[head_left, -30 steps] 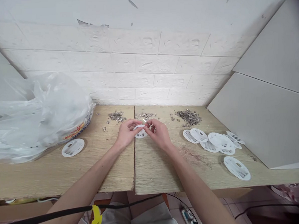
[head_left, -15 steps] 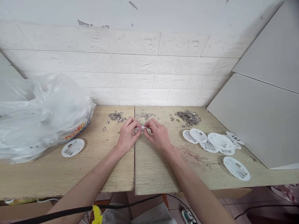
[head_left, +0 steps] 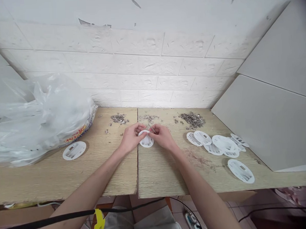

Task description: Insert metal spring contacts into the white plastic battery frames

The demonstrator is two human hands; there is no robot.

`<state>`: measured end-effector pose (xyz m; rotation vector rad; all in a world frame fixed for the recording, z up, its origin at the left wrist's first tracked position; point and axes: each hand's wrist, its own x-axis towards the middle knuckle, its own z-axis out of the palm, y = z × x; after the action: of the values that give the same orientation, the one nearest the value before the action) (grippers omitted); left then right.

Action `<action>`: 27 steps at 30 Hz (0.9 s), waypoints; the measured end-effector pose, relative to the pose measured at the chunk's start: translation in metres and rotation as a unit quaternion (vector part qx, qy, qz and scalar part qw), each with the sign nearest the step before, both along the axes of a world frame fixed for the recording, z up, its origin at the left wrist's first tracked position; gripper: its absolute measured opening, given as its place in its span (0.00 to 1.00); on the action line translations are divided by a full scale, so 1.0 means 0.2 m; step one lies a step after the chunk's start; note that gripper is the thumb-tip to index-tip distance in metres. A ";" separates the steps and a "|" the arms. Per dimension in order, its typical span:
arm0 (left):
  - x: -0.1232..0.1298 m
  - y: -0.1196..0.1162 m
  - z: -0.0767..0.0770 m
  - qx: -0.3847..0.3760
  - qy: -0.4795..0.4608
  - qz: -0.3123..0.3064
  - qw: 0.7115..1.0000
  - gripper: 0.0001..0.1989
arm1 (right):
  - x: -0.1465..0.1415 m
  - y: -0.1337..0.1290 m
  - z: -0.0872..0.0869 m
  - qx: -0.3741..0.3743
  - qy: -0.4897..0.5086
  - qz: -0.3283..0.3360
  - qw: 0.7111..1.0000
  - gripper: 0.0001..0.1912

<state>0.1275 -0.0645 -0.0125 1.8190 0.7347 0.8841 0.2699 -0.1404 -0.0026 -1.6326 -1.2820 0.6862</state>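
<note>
A white round plastic disc (head_left: 146, 142) with slots and small metal pieces in it is tilted toward me over the table's middle seam. My left hand (head_left: 130, 138) is closed on the disc's left edge, thumb on its face. At the upper right edge, my right hand (head_left: 163, 136) is closed, its thumb against the disc. A thin, dark metal tool (head_left: 152, 128) pokes out between the right fingers; its kind is too small to tell. Just beyond the hands lie small metal pieces (head_left: 148, 118) in a loose scatter.
Similar discs (head_left: 225, 143) overlap at right, with one (head_left: 241, 171) nearer me and another (head_left: 74, 150) at left. Small metal parts form a left pile (head_left: 119, 119) and a right pile (head_left: 193, 120). A clear plastic bag (head_left: 40, 123) fills the left; a black cable (head_left: 45, 221) crosses in front.
The disc was edge-on between my fingertips and now has its slotted face turned toward me. My hands have come slightly nearer, and the thin tool now shows at my right fingers.
</note>
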 end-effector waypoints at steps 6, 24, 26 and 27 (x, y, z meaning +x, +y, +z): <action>-0.01 0.00 -0.01 0.007 0.084 -0.013 0.996 0.08 | 0.01 0.00 -0.01 -0.073 0.045 0.025 0.996 0.06; -0.01 0.00 0.01 0.028 0.159 -0.028 0.987 0.05 | 0.01 0.01 -0.03 -0.101 0.063 0.026 0.993 0.04; -0.01 0.00 0.01 0.030 0.159 -0.027 0.986 0.05 | 0.01 0.01 -0.03 -0.105 0.062 0.022 0.992 0.03; -0.01 0.00 0.01 0.030 0.161 -0.027 0.986 0.04 | 0.01 0.01 -0.03 -0.107 0.060 0.020 0.992 0.03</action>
<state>0.1260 -0.0646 -0.0102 2.0527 0.8603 0.5878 0.2716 -0.1387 -0.0091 -1.7125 -1.1892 0.9590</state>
